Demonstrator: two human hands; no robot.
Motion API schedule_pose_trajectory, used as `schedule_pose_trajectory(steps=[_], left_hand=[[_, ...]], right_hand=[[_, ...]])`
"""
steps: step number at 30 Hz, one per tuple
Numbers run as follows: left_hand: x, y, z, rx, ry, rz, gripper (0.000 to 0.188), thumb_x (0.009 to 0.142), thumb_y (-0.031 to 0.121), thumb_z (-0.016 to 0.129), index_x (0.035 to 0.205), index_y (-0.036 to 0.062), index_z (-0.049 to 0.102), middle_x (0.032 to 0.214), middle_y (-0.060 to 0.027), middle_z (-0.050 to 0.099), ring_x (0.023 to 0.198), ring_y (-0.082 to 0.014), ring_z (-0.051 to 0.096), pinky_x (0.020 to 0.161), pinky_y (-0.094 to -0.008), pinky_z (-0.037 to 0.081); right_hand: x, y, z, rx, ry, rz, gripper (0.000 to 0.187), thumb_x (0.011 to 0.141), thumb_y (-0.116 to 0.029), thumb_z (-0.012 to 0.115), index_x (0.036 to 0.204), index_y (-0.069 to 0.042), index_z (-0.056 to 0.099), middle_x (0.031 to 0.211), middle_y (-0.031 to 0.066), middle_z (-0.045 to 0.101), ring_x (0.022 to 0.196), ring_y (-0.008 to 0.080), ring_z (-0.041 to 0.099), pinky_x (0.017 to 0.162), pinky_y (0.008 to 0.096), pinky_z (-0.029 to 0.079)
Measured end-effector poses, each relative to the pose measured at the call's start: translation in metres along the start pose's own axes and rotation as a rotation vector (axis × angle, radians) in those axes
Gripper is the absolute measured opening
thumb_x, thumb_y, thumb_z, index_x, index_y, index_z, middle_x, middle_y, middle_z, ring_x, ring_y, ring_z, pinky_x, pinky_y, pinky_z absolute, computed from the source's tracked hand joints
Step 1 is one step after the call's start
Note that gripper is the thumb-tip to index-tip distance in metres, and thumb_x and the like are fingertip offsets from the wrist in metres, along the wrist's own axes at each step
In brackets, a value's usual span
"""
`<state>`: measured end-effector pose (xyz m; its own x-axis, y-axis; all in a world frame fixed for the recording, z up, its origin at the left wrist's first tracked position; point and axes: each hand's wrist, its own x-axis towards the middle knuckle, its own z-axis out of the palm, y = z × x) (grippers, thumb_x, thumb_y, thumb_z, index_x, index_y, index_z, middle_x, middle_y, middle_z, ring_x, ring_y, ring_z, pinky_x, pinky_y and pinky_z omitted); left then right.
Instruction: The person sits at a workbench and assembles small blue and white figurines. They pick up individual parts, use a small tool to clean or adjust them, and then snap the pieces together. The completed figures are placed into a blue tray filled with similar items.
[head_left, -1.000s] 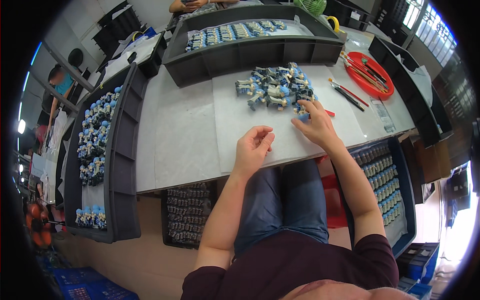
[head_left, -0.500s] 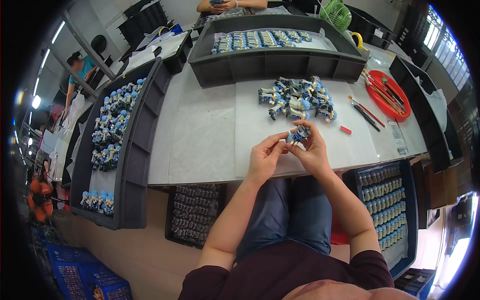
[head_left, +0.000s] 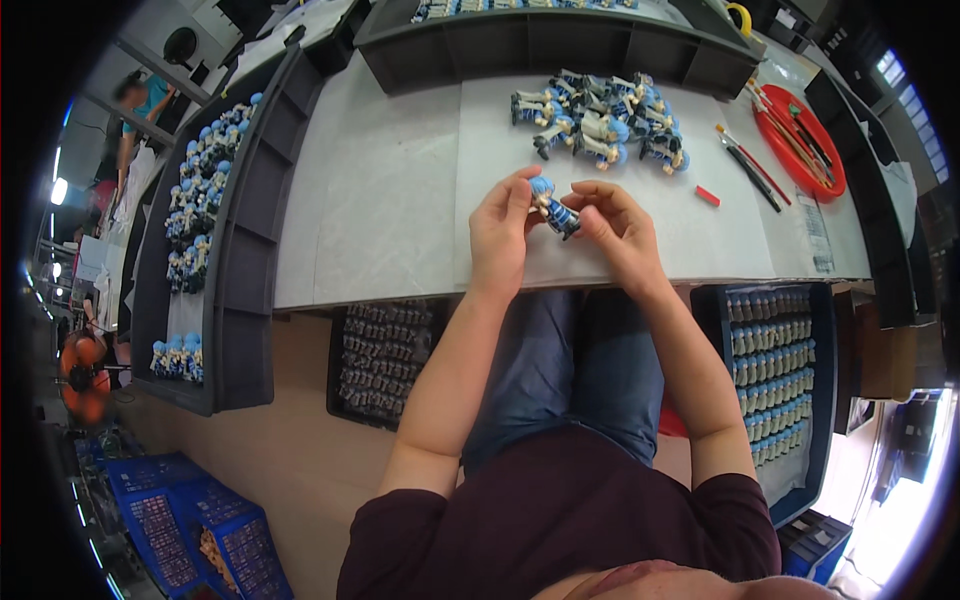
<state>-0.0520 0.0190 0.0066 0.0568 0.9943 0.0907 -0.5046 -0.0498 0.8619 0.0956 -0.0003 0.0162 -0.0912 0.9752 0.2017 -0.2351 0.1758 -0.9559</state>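
Observation:
A small toy figurine (head_left: pixel 553 208) with a blue head and dark striped body is held between both hands above the near edge of the white table (head_left: pixel 400 200). My left hand (head_left: pixel 500 235) grips its head end from the left. My right hand (head_left: pixel 618 228) pinches its lower end from the right. A pile of several similar figurines (head_left: pixel 600 115) lies on the table just beyond the hands.
A dark tray (head_left: pixel 245 250) on the left holds rows of figurines. A red dish (head_left: pixel 800 140) with brushes and two loose brushes (head_left: pixel 748 165) lie at the right. Another tray (head_left: pixel 775 370) of figurines sits by my right knee, a black tray (head_left: pixel 385 355) under the table. A person stands far left.
My right hand picked one figurine from the pile and brought it toward me; my left hand rose from the table and joined it, so both hands now hold the figurine.

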Motion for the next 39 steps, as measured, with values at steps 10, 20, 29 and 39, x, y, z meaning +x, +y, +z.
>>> schedule_pose_trajectory(steps=[10,20,29,39], left_hand=[[-0.001,0.002,0.004,0.018,0.026,0.011,0.03,0.091,0.024,0.055,0.107,-0.001,0.058,0.088,-0.0035,0.062,0.075,-0.0085,0.057,0.068,-0.0233,0.047],[0.001,0.0,0.002,0.008,0.052,0.01,0.029,0.088,0.023,0.061,0.104,-0.001,0.058,0.088,-0.006,0.063,0.076,-0.0097,0.058,0.067,-0.023,0.047],[0.0,-0.001,0.001,-0.013,0.029,-0.017,0.03,0.087,0.021,0.063,0.108,0.0001,0.059,0.092,-0.0051,0.064,0.079,-0.0087,0.058,0.069,-0.0223,0.048],[-0.001,0.0,-0.002,0.023,-0.015,0.01,0.03,0.089,0.007,0.055,0.118,-0.0004,0.054,0.108,-0.011,0.061,0.097,-0.0158,0.058,0.085,-0.031,0.048]], right_hand=[[-0.001,0.002,-0.004,-0.104,-0.08,0.066,0.028,0.091,-0.016,0.055,0.112,0.003,0.054,0.091,0.0095,0.064,0.084,0.0123,0.059,0.075,0.0259,0.048],[-0.002,0.004,-0.003,-0.11,-0.161,0.046,0.041,0.082,0.003,0.06,0.12,0.002,0.045,0.107,0.0136,0.057,0.097,0.0165,0.058,0.087,0.029,0.047],[-0.005,0.004,0.001,-0.183,-0.001,-0.012,0.046,0.076,0.007,0.065,0.118,0.003,0.048,0.104,0.0131,0.057,0.096,0.0162,0.058,0.086,0.0284,0.049],[-0.005,0.004,0.004,-0.28,0.041,-0.172,0.052,0.074,0.007,0.063,0.122,0.0,0.045,0.11,0.0131,0.054,0.101,0.0189,0.055,0.082,0.0287,0.049]])
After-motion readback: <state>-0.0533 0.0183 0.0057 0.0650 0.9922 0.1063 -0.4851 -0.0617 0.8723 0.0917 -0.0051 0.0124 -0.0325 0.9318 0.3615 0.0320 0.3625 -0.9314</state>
